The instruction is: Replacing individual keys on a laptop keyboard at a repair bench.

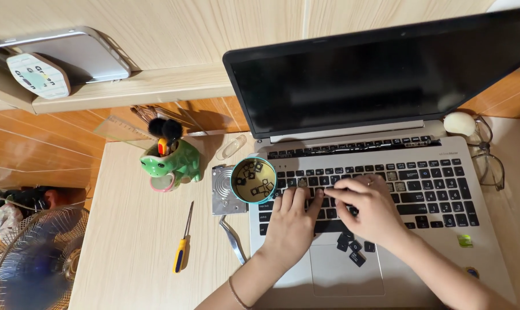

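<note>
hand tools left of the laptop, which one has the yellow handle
The screwdriver, lying on the bare desk farthest left. The tweezers beside the laptop are plain bare metal with no coloured handle.

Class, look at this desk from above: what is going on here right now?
A person has both hands on the black keyboard of a silver laptop. The left hand and right hand press together on the middle keys. Several loose black keycaps lie by the touchpad, and more sit in a small teal-rimmed bowl. A yellow-handled screwdriver and metal tweezers rest on the pale wooden desk.
</note>
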